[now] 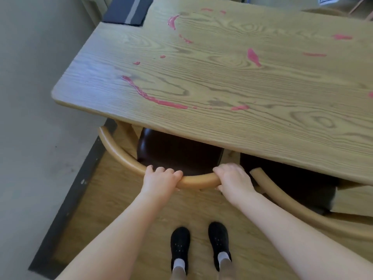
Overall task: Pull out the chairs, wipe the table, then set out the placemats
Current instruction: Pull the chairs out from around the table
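Left hand: we see the left hand (161, 177) curled over the curved light-wood backrest rail (198, 180) of the dark-seated wooden chair (177, 152), fingers wrapped over the top, gripping it.
Right hand: the right hand (233, 176) grips the same rail just to the right, fingers over the top and thumb under it.
Chair: its dark brown seat sits mostly tucked under the near edge of the table, close to the near-left corner; the rail arcs round from the left side to our hands.
Second chair: another chair with a curved light-wood rail (282, 197) and a dark seat stands just beside the first, to its right, also under the near edge.
Table: the long wooden table with bold grain (222, 81) carries pink smears (153, 98) scattered across its top; the longest streak runs near the near-left corner, others lie toward the far and right edges.
Far-left corner: a dark placemat with a pale stripe (127, 10) lies partly past the table's far-left corner.
Floor: we stand on wood-look flooring (113, 199) in black shoes (179, 247) with grey socks, behind the chair.
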